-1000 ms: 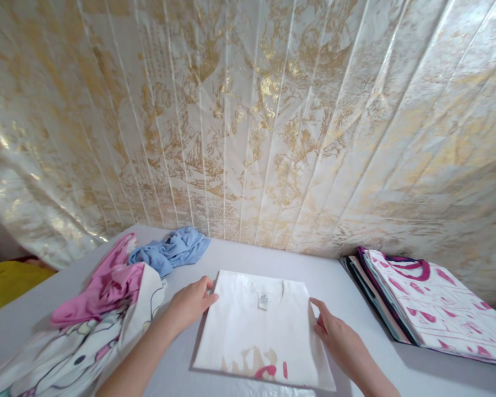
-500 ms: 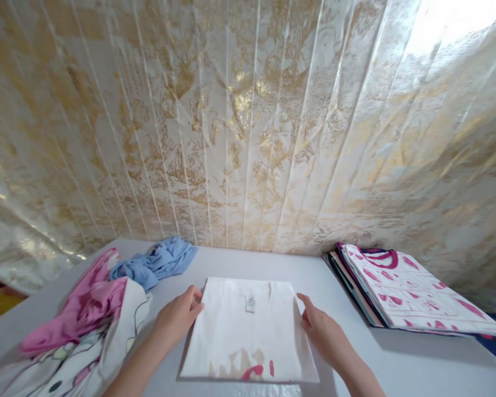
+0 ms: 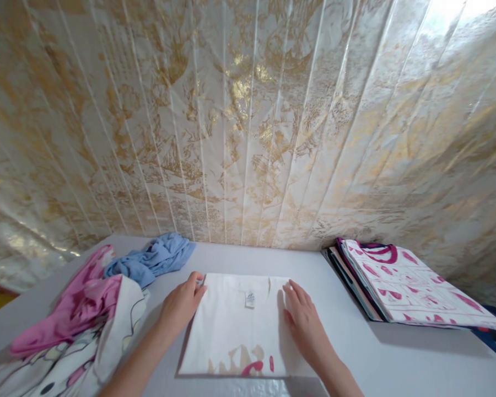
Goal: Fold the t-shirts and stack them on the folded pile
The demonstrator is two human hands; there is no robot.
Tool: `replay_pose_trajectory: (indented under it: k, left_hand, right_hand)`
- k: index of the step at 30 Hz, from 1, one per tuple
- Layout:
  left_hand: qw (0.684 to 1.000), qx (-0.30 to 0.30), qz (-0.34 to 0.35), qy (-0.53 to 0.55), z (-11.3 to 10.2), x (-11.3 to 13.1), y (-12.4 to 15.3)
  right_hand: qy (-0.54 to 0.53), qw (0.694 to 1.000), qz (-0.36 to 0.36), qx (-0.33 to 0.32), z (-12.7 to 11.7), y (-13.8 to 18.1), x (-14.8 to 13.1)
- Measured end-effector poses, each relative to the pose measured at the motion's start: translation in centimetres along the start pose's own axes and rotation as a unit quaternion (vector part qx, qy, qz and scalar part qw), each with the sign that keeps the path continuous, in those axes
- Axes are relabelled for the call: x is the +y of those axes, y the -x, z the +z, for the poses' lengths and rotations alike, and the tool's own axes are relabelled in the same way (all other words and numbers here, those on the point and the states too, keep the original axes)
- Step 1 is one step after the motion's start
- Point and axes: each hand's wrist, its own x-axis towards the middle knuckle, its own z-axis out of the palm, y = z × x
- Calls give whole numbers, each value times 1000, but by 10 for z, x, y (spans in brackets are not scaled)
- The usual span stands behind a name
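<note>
A folded white T-shirt (image 3: 235, 325) with a small neck label and a red and tan print at its near edge lies flat on the grey table (image 3: 397, 358). My left hand (image 3: 182, 302) rests on the shirt's left edge near the top corner, fingers curled over the hem. My right hand (image 3: 303, 320) lies flat on the shirt's right side, fingers stretched out and together, palm down. Neither hand lifts the cloth.
A loose heap at the left holds a pink garment (image 3: 72, 309), a blue one (image 3: 152, 259) and a white cartoon-print one (image 3: 86, 353). A stack of folded shirts (image 3: 400, 286), white with red print on top, lies at the right. A gold-patterned sheet (image 3: 248, 121) hangs behind.
My right hand has slid from the shirt's right edge inward onto the cloth and lies flat there. My left hand has stayed at the left edge. The view has shifted slightly.
</note>
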Motion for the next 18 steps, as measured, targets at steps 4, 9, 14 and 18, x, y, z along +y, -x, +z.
replay_pose_trajectory:
  k: [4,9,14,18]
  left_hand:
    - [997,53,50,-19,-4,15,8]
    - [969,14,246,8,7,83,5]
    - [917,-63,393,29,37,151,-26]
    - [919,-65,387,41,66,173,-46]
  right_hand:
    - [-89,992,77,-34,-41,-14,29]
    - [-124,956,178,-199,-80,-16,29]
    - [-165,942,196,-216,-76,-4,23]
    - [-295,887,262,-240,-63,7,28]
